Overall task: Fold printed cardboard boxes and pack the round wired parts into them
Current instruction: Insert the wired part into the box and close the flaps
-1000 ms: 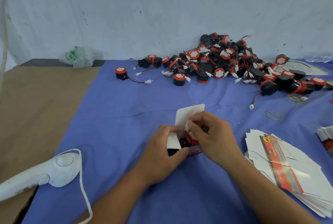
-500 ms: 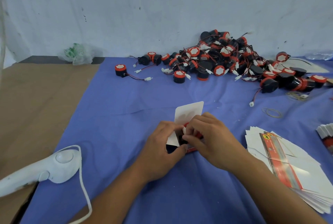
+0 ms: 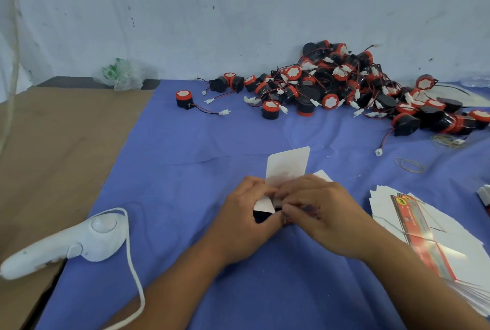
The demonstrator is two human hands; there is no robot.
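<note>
Hands: left hand [image 3: 246,219] and right hand [image 3: 324,219] both pinch the box [image 3: 287,164], near centre of the cloth [image 3: 185,170].
Box: white flap upright at far edge.
Room: cloth stretches between box and far parts pile [image 3: 344,85].

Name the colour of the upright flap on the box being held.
Plain white flap, clearest in the head view.

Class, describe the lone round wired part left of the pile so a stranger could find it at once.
Start at the blue cloth and find the pile of parts against the wall. Leftmost of all, one black part with a red-rimmed white top stands apart, touching no other.
</note>
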